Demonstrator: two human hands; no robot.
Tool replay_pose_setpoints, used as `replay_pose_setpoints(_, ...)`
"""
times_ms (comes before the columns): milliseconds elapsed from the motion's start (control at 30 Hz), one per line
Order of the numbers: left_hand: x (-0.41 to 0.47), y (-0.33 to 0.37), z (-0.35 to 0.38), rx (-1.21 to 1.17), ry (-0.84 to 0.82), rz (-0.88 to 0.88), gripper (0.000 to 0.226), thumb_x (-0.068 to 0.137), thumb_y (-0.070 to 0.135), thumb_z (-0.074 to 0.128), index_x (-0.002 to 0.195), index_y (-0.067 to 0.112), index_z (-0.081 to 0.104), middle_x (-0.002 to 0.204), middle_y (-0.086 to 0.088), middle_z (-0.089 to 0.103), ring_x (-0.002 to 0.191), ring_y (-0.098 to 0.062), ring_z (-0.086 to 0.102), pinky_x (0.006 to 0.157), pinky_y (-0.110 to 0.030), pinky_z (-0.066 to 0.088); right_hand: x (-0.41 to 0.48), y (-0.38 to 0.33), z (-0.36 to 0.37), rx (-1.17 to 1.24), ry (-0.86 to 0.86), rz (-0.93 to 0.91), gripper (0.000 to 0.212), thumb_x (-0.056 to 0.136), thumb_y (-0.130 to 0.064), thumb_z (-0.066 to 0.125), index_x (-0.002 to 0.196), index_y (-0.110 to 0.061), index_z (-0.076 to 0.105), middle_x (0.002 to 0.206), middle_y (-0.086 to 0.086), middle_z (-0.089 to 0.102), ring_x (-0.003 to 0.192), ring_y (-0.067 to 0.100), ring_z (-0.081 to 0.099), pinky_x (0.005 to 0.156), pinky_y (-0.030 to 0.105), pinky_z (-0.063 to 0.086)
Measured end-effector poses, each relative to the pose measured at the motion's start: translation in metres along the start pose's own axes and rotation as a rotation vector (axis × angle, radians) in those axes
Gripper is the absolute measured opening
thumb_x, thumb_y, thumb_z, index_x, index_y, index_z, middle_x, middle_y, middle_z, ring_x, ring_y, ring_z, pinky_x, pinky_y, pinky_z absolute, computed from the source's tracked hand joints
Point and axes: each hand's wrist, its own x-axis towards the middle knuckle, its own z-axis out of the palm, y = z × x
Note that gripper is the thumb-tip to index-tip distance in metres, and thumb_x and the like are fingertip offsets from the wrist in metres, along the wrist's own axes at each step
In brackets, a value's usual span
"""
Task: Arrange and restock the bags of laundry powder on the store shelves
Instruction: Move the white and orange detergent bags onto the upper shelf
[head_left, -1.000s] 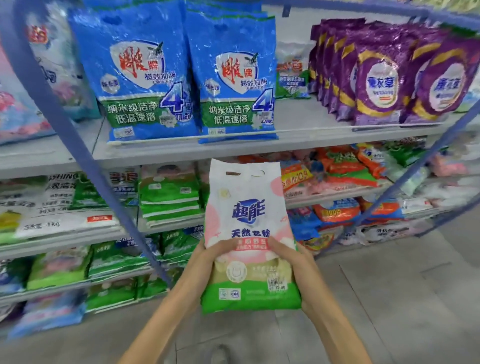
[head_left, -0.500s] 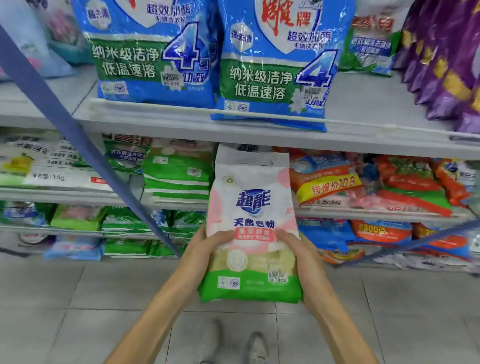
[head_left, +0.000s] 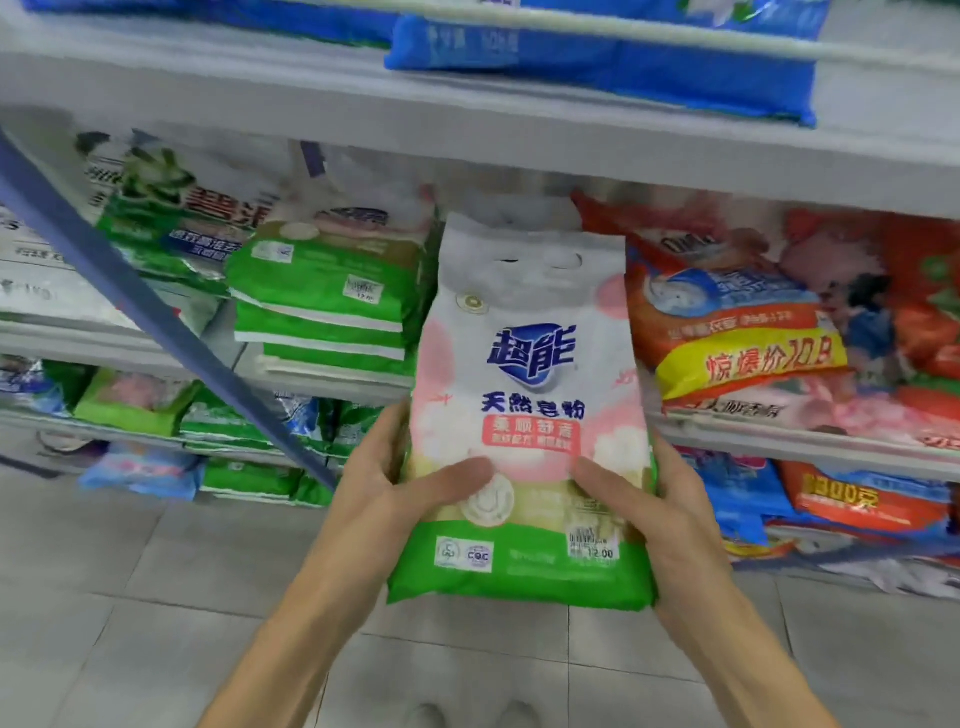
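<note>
I hold a white, pink and green bag of laundry powder (head_left: 524, 374) upright in front of the middle shelf (head_left: 332, 379). My left hand (head_left: 395, 483) grips its lower left edge, thumb across the front. My right hand (head_left: 654, 509) grips the lower right edge the same way. Behind the bag's top there is a gap between a stack of matching green-bottomed bags (head_left: 322, 306) on the left and orange-red bags (head_left: 727, 332) on the right.
A blue diagonal shelf brace (head_left: 156, 317) crosses the left side. Blue bags (head_left: 623, 57) lie on the upper shelf (head_left: 467, 130). Lower shelves hold green, blue and orange bags. Grey tiled floor (head_left: 130, 597) lies below, with my shoes at the bottom edge.
The view has moved closer and lower toward the middle shelf. The bag, held in both hands throughout, now stands nearer the gap between the green stack and the orange-red bags.
</note>
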Motion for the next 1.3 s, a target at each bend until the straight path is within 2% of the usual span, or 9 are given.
replay_pose_setpoints(300, 0.042, 0.020, -0.004, 0.082, 0.065, 0.309, 0.101, 0.049, 0.032, 0.092, 0.143, 0.030, 0.052, 0.133, 0.009, 0.067, 0.123, -0.018, 0.065, 0.105, -0.049, 0.049, 0.053, -0.016, 0.014, 0.050, -0.055, -0.152, 0.051, 0.074, -0.015, 0.084, 0.122, -0.016, 0.068, 0.104, 0.007, 0.080, 0.093, 0.027, 0.077, 0.075, 0.040, 0.064)
replay_pose_setpoints(433, 0.081, 0.059, 0.007, 0.241, 0.111, 0.449, 0.090, 0.060, 0.032, 0.092, 0.141, 0.025, 0.053, 0.119, 0.016, 0.073, 0.108, -0.001, 0.069, 0.097, -0.025, 0.050, 0.104, -0.042, 0.024, 0.028, -0.009, -0.158, 0.030, 0.085, -0.018, 0.076, 0.114, -0.012, 0.071, 0.093, 0.007, 0.080, 0.083, 0.026, 0.078, 0.077, 0.044, 0.063)
replay_pose_setpoints(567, 0.121, 0.082, 0.026, 0.540, 0.167, 0.405, 0.060, 0.090, 0.034, 0.075, 0.142, 0.026, 0.046, 0.102, 0.013, 0.065, 0.091, -0.005, 0.062, 0.070, -0.007, 0.039, 0.157, -0.062, 0.033, -0.217, 0.110, -0.099, 0.054, 0.073, -0.043, 0.081, 0.116, -0.011, 0.070, 0.104, 0.010, 0.077, 0.088, 0.030, 0.075, 0.082, 0.043, 0.062)
replay_pose_setpoints(667, 0.121, 0.068, 0.031, 0.749, 0.295, 0.462, 0.057, 0.100, 0.043, 0.058, 0.150, 0.021, 0.042, 0.126, -0.002, 0.065, 0.120, -0.023, 0.057, 0.083, -0.020, 0.036, 0.160, -0.067, 0.037, -0.562, 0.210, -0.190, 0.060, 0.077, -0.057, 0.075, 0.120, -0.017, 0.064, 0.111, -0.001, 0.067, 0.096, 0.023, 0.063, 0.079, 0.033, 0.048)
replay_pose_setpoints(800, 0.080, 0.045, 0.020, 0.748, 0.225, 0.527, 0.082, 0.079, 0.057, 0.073, 0.151, 0.036, 0.040, 0.151, 0.018, 0.047, 0.140, -0.004, 0.042, 0.117, -0.029, 0.034, 0.113, -0.061, 0.021, -0.775, 0.019, -0.321, 0.048, 0.075, -0.062, 0.079, 0.112, -0.046, 0.053, 0.098, -0.031, 0.064, 0.091, -0.012, 0.058, 0.070, 0.011, 0.041)
replay_pose_setpoints(967, 0.084, 0.042, 0.016, 0.833, 0.254, 0.574, 0.055, 0.084, 0.026, 0.080, 0.135, 0.034, 0.061, 0.153, 0.008, 0.049, 0.131, -0.026, 0.056, 0.106, -0.050, 0.048, 0.113, -0.046, 0.013, -0.826, -0.004, -0.436, 0.067, 0.072, -0.042, 0.090, 0.126, -0.048, 0.051, 0.101, -0.035, 0.067, 0.098, -0.009, 0.064, 0.085, 0.014, 0.050)
replay_pose_setpoints(1100, 0.114, 0.053, 0.021, 0.945, 0.309, 0.688, 0.048, 0.090, 0.005, 0.073, 0.133, 0.027, 0.066, 0.149, 0.002, 0.053, 0.130, -0.015, 0.053, 0.107, -0.004, 0.031, 0.132, -0.049, 0.024, -0.755, 0.147, -0.565, 0.051, 0.086, -0.043, 0.076, 0.133, -0.030, 0.062, 0.117, -0.014, 0.073, 0.112, 0.013, 0.067, 0.099, 0.037, 0.053)
replay_pose_setpoints(1233, 0.118, 0.037, 0.018, 1.076, 0.288, 0.732, 0.055, 0.091, -0.004, 0.067, 0.138, 0.023, 0.062, 0.149, -0.010, 0.052, 0.133, -0.026, 0.056, 0.111, -0.034, 0.041, 0.124, -0.035, 0.026, -0.969, 0.228, -0.592, 0.045, 0.097, -0.036, 0.068, 0.139, -0.030, 0.058, 0.117, -0.004, 0.075, 0.106, 0.024, 0.067, 0.088, 0.033, 0.051)
replay_pose_setpoints(1300, 0.115, 0.032, 0.016, 1.065, 0.294, 0.777, 0.059, 0.087, -0.012, 0.067, 0.136, 0.021, 0.064, 0.144, -0.011, 0.057, 0.115, -0.015, 0.065, 0.100, -0.028, 0.048, 0.115, -0.028, 0.021, -0.992, 0.285, -0.626, 0.040, 0.098, -0.033, 0.066, 0.138, -0.030, 0.060, 0.110, -0.002, 0.077, 0.098, 0.026, 0.067, 0.081, 0.032, 0.047)
